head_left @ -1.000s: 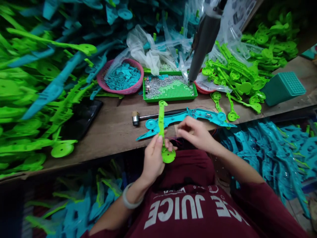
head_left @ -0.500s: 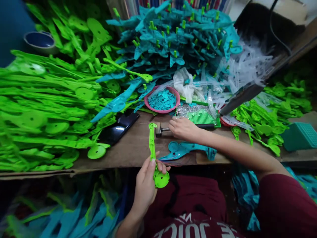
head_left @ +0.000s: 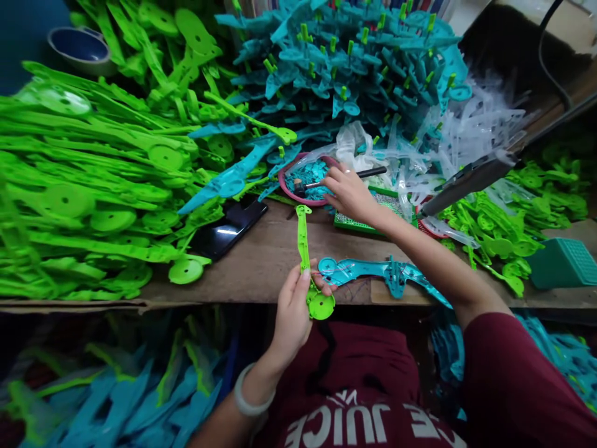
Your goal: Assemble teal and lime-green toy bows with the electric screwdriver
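In my left hand (head_left: 293, 305) is a bright green plastic part (head_left: 303, 239), long and narrow with a round disc at its lower end. Thin wires run beside my left fingers. My right hand (head_left: 349, 191) grips a small hammer (head_left: 373, 173) by its metal shaft, over the pink bowl (head_left: 291, 196) of small teal pieces (head_left: 314, 171). The hammer's head lies above the bowl's left side, and its black handle sticks out to the right. A teal plastic part (head_left: 361, 268) lies on the table, right of the green part.
Green parts (head_left: 93, 174) are heaped at left, teal parts (head_left: 345, 68) at the back, clear plastic pieces (head_left: 485, 124) at back right. A dark phone (head_left: 233, 229) lies left of my hands. A green tray (head_left: 342, 221) of small metal pieces sits under my right forearm.
My right hand has lifted the hammer from the table and moved it up and away, over the pink bowl. The left hand still holds the green part.
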`<action>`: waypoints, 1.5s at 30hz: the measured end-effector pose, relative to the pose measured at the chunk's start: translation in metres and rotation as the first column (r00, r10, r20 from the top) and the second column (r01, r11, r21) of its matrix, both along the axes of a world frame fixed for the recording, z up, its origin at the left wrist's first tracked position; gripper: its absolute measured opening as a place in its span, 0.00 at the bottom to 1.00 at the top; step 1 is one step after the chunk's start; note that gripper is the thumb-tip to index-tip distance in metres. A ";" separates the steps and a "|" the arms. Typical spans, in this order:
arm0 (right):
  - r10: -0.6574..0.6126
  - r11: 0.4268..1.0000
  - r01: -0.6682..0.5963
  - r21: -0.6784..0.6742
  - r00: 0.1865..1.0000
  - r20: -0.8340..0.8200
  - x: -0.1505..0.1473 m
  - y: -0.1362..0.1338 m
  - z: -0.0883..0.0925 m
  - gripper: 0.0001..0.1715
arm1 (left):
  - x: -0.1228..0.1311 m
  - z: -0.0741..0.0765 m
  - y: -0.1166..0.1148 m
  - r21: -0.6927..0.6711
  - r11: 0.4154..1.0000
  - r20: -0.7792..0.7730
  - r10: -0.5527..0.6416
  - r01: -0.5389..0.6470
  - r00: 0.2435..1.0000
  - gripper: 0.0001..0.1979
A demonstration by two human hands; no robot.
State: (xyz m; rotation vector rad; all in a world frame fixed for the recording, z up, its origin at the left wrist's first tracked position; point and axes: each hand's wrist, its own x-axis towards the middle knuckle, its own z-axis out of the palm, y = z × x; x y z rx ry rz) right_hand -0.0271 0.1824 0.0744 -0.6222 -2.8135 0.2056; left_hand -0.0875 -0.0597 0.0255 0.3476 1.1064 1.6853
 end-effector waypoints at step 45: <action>-0.586 0.775 0.139 -0.616 0.523 -0.619 0.154 -0.181 -0.003 0.04 | 0.075 0.030 0.020 0.011 0.927 -0.844 -0.193 0.376 0.501 0.14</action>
